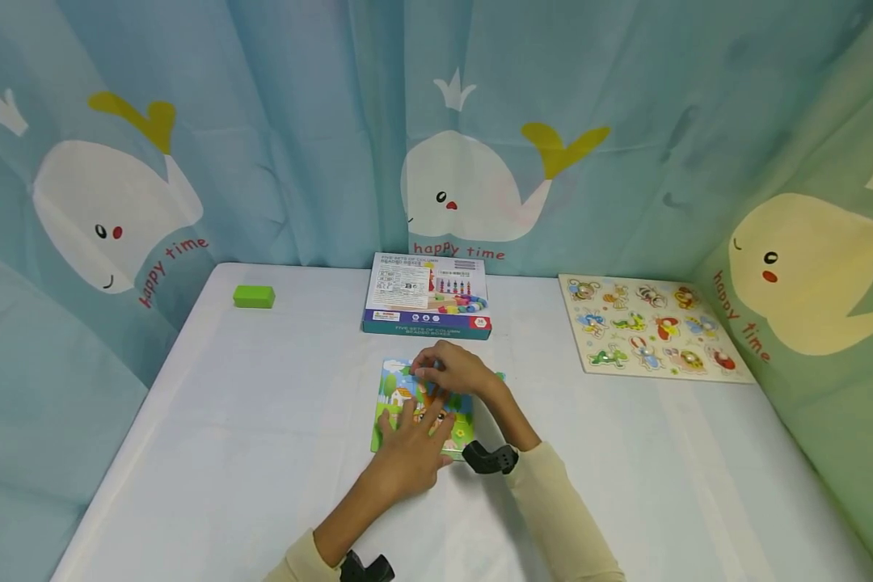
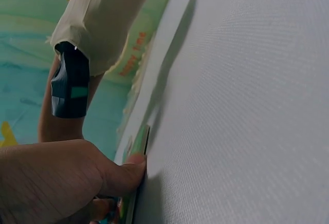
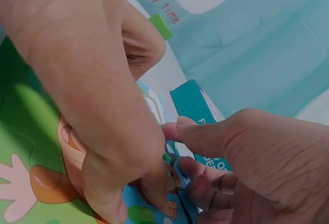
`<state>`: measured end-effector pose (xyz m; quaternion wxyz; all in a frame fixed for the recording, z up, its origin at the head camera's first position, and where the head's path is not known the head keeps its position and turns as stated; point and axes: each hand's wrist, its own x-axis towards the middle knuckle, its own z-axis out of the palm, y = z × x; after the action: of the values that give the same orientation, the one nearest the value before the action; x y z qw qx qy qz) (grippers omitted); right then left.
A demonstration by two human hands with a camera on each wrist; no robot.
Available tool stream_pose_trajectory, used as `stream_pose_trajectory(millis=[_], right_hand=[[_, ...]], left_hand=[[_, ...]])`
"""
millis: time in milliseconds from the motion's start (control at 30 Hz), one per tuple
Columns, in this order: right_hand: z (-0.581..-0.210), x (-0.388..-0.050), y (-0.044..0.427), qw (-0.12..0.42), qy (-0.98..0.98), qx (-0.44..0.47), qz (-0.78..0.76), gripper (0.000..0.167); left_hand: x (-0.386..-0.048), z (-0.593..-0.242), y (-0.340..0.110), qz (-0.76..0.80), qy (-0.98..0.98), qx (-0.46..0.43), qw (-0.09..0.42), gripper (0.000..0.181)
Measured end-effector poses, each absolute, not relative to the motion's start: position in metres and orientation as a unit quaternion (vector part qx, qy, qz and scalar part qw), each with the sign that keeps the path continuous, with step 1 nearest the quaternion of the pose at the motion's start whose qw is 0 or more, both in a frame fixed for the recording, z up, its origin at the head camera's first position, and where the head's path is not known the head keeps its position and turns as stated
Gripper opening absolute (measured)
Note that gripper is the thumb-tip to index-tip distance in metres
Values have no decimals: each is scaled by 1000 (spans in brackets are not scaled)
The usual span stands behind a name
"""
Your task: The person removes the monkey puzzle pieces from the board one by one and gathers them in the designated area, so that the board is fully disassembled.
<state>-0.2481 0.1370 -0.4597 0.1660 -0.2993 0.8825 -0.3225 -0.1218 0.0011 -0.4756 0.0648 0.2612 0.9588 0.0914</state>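
A colourful picture puzzle board (image 1: 464, 432), with a house, trees and a cartoon animal, lies flat near the middle of the table. My left hand (image 1: 411, 457) rests on it with fingers spread over the picture. Its thumb touches the board's near edge in the left wrist view. At the board's far side my right hand (image 1: 454, 368) has its fingers curled. Seen from the right wrist, thumb and fingertips pinch a small blue and green puzzle piece (image 3: 168, 158) close to the left fingertips. Fingers hide most of that piece and the picture's centre.
Behind the board lies a bead-set box (image 1: 425, 295). A green block (image 1: 254, 297) sits at the far left of the white table (image 1: 262, 420). A wooden insect peg puzzle (image 1: 655, 327) lies at the far right. Whale-print curtains (image 1: 298, 121) border the table.
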Motion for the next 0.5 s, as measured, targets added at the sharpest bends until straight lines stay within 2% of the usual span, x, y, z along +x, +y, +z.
stream_pose_trajectory(millis=[233, 500], right_hand=[[-462, -246, 135, 147, 896, -284, -308, 16], [-461, -246, 135, 150, 902, -261, -310, 12]], left_hand=[[-121, -477, 2, 95, 959, 259, 60, 58], [-121, -477, 2, 93, 960, 258, 57, 58]])
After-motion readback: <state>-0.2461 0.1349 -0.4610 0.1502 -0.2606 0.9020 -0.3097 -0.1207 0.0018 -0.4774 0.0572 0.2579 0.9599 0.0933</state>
